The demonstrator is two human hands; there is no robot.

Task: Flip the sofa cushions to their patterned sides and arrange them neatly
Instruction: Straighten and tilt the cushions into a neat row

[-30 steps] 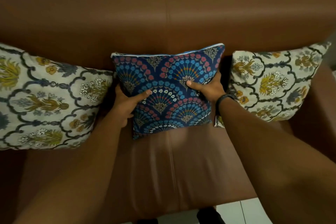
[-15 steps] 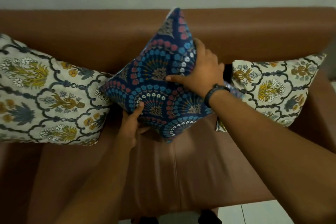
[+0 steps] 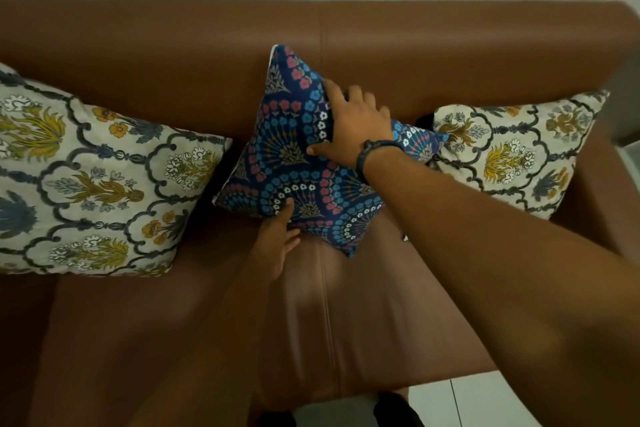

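The right hand (image 3: 353, 125) lies spread on the upper right face of the blue fan-patterned cushion (image 3: 298, 163), thumb across the front and fingers bent over its far edge. The left hand (image 3: 277, 243) pinches the lower left edge, thumb on the pattern and fingers underneath. The cushion stands tilted on one corner, diamond-wise, at the middle of the brown sofa (image 3: 450, 52), leaning on the backrest.

Risks, as judgement:
- Released in this attitude, the cushion may topple forward off its corner onto the seat.
- Its right corner touches the right floral cushion (image 3: 519, 146); further rotation may push that cushion askew.
- The left floral cushion (image 3: 90, 177), left of the blue one, sits apart and appears safe.

No brand, label or writing is legible.
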